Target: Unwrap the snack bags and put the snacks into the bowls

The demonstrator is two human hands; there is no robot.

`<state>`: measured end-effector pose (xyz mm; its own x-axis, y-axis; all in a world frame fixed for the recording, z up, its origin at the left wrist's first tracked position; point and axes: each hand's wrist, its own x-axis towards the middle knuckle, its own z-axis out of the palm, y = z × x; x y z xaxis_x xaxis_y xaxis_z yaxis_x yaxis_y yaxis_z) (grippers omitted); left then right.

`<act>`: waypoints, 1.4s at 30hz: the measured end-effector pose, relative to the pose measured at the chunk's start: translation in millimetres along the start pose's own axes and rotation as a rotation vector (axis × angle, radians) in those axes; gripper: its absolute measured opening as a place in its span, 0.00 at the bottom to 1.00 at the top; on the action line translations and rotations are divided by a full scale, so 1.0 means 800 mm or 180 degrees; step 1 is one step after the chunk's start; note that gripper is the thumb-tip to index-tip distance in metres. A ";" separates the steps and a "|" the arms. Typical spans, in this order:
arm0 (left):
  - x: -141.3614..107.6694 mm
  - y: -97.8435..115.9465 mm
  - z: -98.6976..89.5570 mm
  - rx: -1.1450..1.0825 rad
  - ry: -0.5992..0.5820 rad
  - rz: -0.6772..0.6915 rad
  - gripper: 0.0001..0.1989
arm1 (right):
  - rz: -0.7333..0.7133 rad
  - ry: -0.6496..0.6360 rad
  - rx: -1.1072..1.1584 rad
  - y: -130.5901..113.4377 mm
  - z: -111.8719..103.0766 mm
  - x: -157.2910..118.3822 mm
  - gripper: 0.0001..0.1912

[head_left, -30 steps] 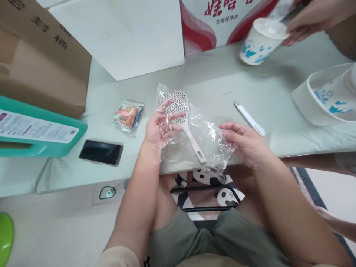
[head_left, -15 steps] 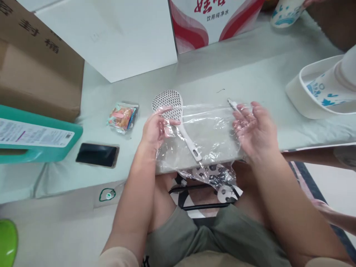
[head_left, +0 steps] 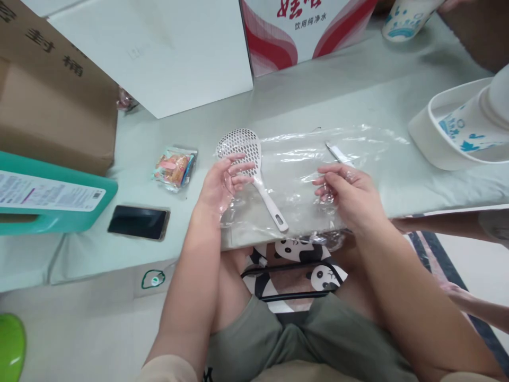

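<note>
Clear film (head_left: 296,154) now spread farther right, across white cutter (head_left: 341,155); our right hand (head_left: 355,193) went from open palm to curled fingers. Our left hand (head_left: 220,185) half-curled at skimmer (head_left: 259,183) head. Can't tell either's grip on film. Skimmer unmoved on table (head_left: 286,109): we're shifting film only.

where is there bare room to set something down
Widest patch: between the red-and-white box, clear film and white tub. A narrower strip lies between the plain white box and snack packet. Crowded: around the film, with the skimmer and white cutter.
</note>
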<state>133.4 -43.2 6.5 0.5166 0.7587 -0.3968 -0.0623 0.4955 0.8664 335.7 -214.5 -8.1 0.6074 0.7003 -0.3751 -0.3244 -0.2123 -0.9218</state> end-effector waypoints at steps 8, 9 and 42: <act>-0.001 -0.015 0.000 0.0932 0.0006 -0.0174 0.11 | -0.0280 0.0328 0.0013 -0.001 -0.007 0.005 0.06; 0.001 -0.016 0.000 0.0914 0.0108 -0.0085 0.10 | -0.0252 0.0246 -0.0066 0.000 -0.007 0.004 0.09; 0.017 -0.013 -0.008 -0.0445 0.0276 0.1306 0.15 | -0.4290 0.0424 -0.1599 0.016 -0.020 -0.015 0.04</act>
<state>135.8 -35.3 -10.2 0.3517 0.9343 -0.0576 -0.3654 0.1937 0.9105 335.7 -236.4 -16.8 0.3110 0.4956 0.8109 0.8065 0.3137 -0.5011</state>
